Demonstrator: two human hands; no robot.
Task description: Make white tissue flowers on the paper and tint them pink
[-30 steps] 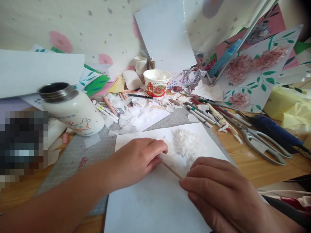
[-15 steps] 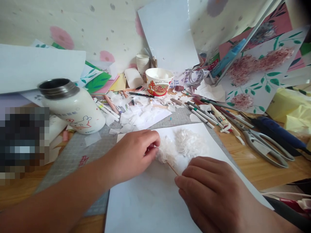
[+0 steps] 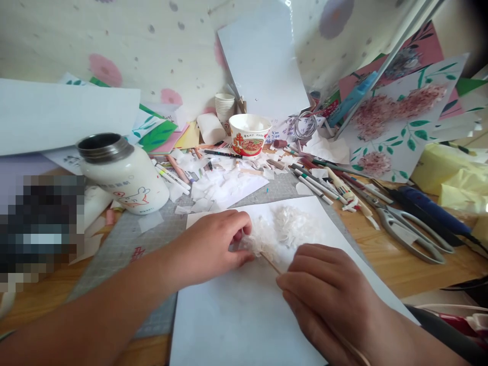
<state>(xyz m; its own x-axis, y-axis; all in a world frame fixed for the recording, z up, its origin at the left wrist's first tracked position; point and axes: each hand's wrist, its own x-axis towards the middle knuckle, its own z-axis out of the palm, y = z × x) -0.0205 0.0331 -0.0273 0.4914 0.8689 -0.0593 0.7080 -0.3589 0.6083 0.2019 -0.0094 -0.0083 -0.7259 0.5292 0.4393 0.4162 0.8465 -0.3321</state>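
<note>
My left hand (image 3: 211,246) is curled, its thumb and fingers pinched on a fluffy wad of white tissue (image 3: 263,241) at the tip of a thin wooden stick (image 3: 271,264). My right hand (image 3: 328,295) is closed around the stick's lower part, which runs under the palm. Both rest on a white sheet of paper (image 3: 236,315). A second fluffy white tissue tuft (image 3: 297,226) lies on the sheet just beyond the stick.
A grey cutting mat (image 3: 125,244) lies under the sheet. White bottle (image 3: 122,175) at left, printed paper bowl (image 3: 249,134) and stacked cups (image 3: 224,107) behind. Paper scraps (image 3: 217,183), pens (image 3: 316,180), scissors (image 3: 412,231) at right, floral artwork (image 3: 400,117).
My left hand drew back slightly and pinched the tissue onto the stick's tip. The right hand shifted a little left along the stick. The view tilted slightly.
</note>
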